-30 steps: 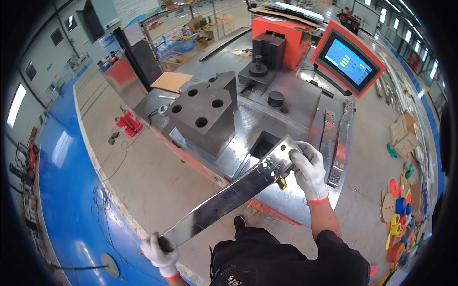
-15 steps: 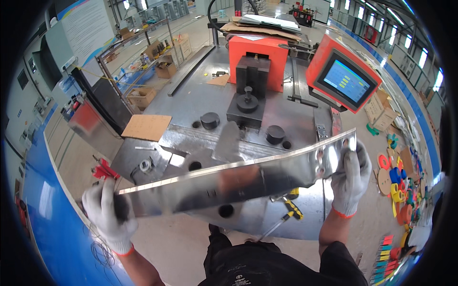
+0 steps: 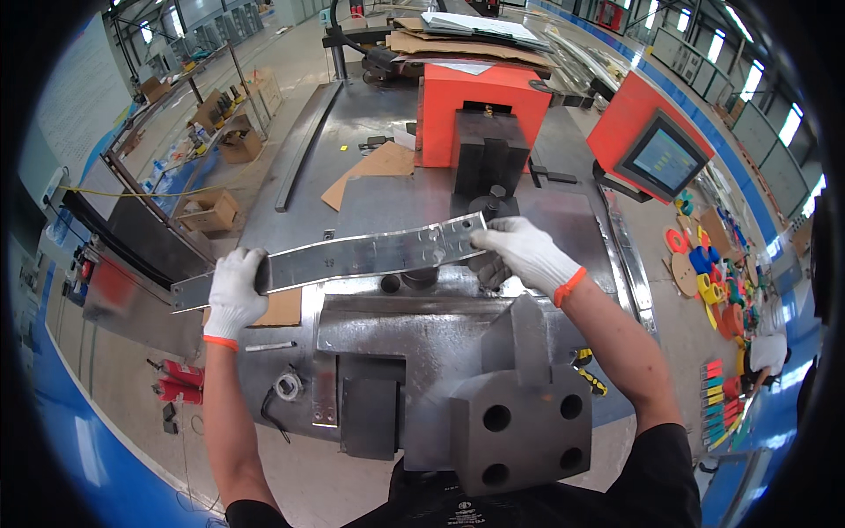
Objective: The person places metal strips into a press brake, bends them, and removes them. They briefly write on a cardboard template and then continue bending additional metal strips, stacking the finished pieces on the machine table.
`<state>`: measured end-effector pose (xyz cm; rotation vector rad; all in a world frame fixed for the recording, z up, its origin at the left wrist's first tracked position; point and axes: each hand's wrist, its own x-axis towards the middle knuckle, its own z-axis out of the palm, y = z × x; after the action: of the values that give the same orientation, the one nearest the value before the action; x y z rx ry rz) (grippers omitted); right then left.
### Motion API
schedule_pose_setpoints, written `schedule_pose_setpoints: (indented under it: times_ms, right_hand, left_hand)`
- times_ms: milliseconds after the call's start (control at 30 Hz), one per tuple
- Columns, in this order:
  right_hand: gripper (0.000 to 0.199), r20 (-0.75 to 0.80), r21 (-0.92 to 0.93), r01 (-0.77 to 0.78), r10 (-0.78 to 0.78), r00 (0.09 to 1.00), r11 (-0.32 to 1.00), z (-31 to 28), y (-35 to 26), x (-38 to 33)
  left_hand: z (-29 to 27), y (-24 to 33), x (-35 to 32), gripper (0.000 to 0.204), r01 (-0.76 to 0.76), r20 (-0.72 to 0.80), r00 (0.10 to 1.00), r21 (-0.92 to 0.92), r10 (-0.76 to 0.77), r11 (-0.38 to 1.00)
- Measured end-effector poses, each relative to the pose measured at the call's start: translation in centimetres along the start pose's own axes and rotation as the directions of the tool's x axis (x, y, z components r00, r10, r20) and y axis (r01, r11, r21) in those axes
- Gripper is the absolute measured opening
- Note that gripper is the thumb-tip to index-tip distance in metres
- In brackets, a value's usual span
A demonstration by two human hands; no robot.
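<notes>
A long, flat silvery metal bar [image 3: 352,256], slightly bent, with small holes near its right end, is held raised over the machine table. My left hand [image 3: 236,295], in a white glove with an orange cuff, wraps around it left of the middle, so its left end sticks out past the fingers. At the other end my right hand [image 3: 528,253], gloved alike, pinches the bar's edge. Just beyond that end stands the black bending tool [image 3: 488,154] in front of the red machine head [image 3: 440,114]. A round die [image 3: 421,278] is partly hidden under the bar.
A dark steel block with holes [image 3: 521,431] stands near my body. The red-framed touch screen [image 3: 664,158] is at the right. Cardboard [image 3: 374,167], a tape roll [image 3: 287,385] and a yellow-black screwdriver [image 3: 592,380] lie on the table. Coloured rolls [image 3: 709,286] lie on the right-hand floor.
The bar has moved forward, away from my body, with both hands. My left hand now grips further in from its end. The view has shifted, bringing the holed steel block into sight.
</notes>
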<state>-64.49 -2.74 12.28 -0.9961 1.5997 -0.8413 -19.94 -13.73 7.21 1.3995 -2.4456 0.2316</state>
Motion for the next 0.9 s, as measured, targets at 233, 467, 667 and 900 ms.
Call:
schedule_pose_setpoints:
  times_ms: [233,467,667,900]
  right_hand:
    - [0.036,0.097,-0.067,-0.178,0.183,0.978,0.982,2.5,2.5,2.9]
    - [0.041,0.017,-0.225,-0.173,0.182,0.983,0.959,3.2,0.8,3.4]
    - [0.037,-0.305,-0.328,-0.054,-0.052,0.951,0.943,-1.3,-0.5,1.9]
    - [0.065,-0.429,-0.518,-0.082,-0.175,0.886,0.851,-7.7,6.2,4.8]
  left_hand:
    - [6.1,-4.9,2.3,0.045,-0.097,0.117,0.988,-0.073,0.105,0.993]
    - [8.6,-7.0,5.5,0.048,-0.03,0.224,0.973,-0.128,0.058,0.991]
    - [9.3,-6.5,2.8,0.047,0.184,0.2,0.963,0.006,-0.182,0.983]
    - [6.2,1.0,2.0,0.046,0.404,0.321,0.859,0.05,-0.398,0.913]
